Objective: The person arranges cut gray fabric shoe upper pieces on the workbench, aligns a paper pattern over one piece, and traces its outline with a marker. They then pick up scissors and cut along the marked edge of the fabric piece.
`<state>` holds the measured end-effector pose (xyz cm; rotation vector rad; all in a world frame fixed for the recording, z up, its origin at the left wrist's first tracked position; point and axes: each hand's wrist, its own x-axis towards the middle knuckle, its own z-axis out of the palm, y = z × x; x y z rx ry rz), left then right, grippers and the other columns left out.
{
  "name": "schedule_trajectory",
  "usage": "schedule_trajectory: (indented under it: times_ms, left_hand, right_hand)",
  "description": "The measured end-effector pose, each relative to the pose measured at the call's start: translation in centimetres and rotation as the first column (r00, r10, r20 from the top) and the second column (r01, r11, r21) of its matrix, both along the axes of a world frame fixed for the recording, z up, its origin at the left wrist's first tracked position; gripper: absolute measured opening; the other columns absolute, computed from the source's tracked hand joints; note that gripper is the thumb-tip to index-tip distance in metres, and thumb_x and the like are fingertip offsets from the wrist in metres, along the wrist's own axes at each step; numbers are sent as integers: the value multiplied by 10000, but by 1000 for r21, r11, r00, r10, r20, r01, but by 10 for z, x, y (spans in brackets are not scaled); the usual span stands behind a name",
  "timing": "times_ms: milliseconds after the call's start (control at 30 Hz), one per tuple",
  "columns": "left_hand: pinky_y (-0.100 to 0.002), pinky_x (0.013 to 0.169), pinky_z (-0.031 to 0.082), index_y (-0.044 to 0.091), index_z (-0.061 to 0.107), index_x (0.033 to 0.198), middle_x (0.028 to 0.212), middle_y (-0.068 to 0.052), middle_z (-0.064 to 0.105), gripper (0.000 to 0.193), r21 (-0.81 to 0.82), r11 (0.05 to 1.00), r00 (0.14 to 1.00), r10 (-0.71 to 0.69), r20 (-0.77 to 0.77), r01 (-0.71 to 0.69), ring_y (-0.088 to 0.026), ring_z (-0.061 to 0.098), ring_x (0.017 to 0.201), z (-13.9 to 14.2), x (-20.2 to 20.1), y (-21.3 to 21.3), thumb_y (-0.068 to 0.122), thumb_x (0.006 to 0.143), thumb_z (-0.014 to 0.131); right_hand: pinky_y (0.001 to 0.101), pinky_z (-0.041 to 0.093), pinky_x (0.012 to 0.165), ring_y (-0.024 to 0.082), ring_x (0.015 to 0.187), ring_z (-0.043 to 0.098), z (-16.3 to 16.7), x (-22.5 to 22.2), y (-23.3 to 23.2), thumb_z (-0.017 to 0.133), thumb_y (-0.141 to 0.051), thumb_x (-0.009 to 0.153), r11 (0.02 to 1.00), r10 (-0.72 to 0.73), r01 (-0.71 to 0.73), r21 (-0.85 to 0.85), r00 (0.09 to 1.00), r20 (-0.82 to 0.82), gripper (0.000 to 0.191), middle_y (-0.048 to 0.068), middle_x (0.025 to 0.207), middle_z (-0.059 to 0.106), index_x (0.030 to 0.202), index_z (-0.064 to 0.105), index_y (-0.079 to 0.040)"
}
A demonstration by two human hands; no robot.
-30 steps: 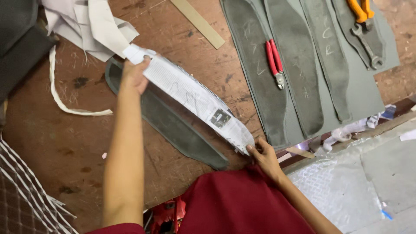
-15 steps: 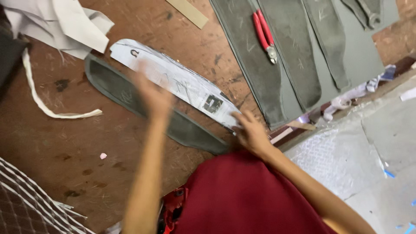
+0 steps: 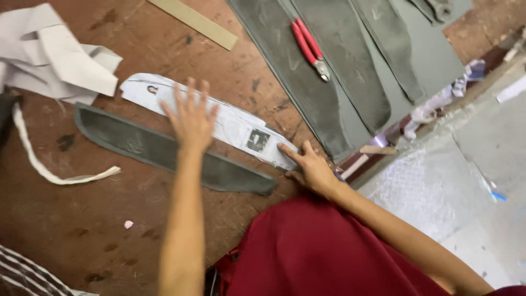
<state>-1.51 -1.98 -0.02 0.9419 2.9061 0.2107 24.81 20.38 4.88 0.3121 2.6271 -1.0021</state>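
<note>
The left hand (image 3: pixel 190 118) lies flat with the fingers spread wide on a long paper pattern (image 3: pixel 230 125); its grip is released, it only presses down. The paper pattern is white, narrow and curved, and it lies slanted on the brown wooden table (image 3: pixel 82 219). The right hand (image 3: pixel 311 167) is at the lower right end of the paper pattern. Its pointing finger is stretched and presses on that end, the other fingers are loosely bent, and it grasps nothing.

Directly below the paper pattern lies a long grey leather strip (image 3: pixel 164 151) of nearly the same curved shape; the two touch or overlap along one edge. To the upper right of the paper pattern there is a large grey sheet (image 3: pixel 438 60) with more long grey pieces on it, and red-handled pliers (image 3: pixel 309 46) rest on one of them. To the upper left of the paper pattern are crumpled white paper scraps (image 3: pixel 60 60). To the lower left of it a thin white strap (image 3: pixel 49 164) curls on the table. Above the paper pattern lies a flat tan strip (image 3: pixel 194 23).
</note>
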Motion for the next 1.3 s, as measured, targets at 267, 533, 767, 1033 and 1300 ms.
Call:
schedule_trajectory:
  times_ms: [267,533,767,1033,1300]
  left_hand:
    - [-735,1205,-81,280,238,1673,1755,-48,97,650,-30,997,983,77,165,-73,-371,-5,1602,7,-43,-3,583,1101,300]
    - [-749,1147,3,172,326,1589,1675,-98,226,929,26,961,933,-274,233,276,-358,104,1546,48,-26,7,515,812,703]
    - [-593,1155,291,114,589,1332,1275,-129,558,792,-100,842,832,-494,253,530,-331,448,1326,63,-16,20,416,669,899]
    - [-496,935,497,42,700,1068,1100,-165,649,486,-26,808,749,-532,394,588,-385,618,1107,67,-33,31,322,718,889]
    - [-433,951,571,6,567,1348,1229,-106,674,487,649,391,523,-386,760,-653,-246,663,1088,151,-22,12,-4,889,728]
  right_hand:
    - [458,546,738,357,816,640,0,37,11,747,-315,891,999,-29,29,26,999,34,690,149,1091,513,1516,461,-369]
    - [432,528,854,294,957,639,-6,57,40,755,-259,917,963,-117,72,-260,980,-162,606,137,1092,615,1484,545,-209]
    - [356,526,829,239,878,613,-8,65,45,701,-195,939,873,-325,353,-337,935,138,565,142,1006,693,1486,563,-166]
    - [363,526,846,229,925,621,-9,75,52,703,-180,918,858,-360,354,-372,931,56,503,103,1135,688,1408,608,-126]
    - [420,504,978,309,1161,580,19,40,43,776,-329,875,828,-249,256,-499,965,82,636,161,1250,600,1396,566,-31]
